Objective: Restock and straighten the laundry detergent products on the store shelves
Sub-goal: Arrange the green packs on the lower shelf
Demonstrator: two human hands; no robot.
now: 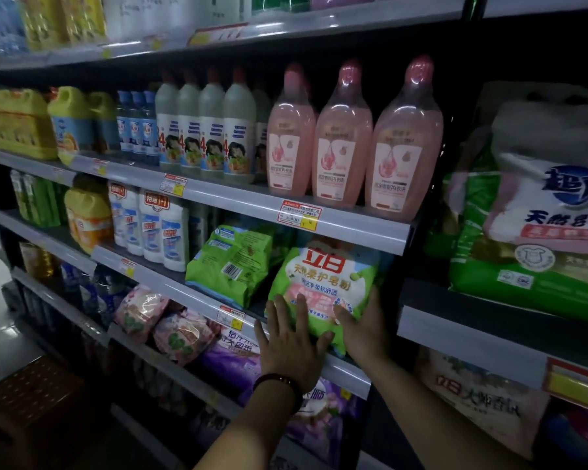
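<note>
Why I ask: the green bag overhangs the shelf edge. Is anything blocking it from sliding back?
Nothing visible does. The left hand and right hand are on the green bag. The neighbouring bag lies off to its left. The space behind it is hidden.

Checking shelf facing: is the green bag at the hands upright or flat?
Upright, slightly tilted: the green bag faces out, label right way up, between left hand and right hand.

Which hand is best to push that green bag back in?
Probably the left hand: its straight fingers lie flat on the front of the green bag. The right hand only grips its side.
</note>
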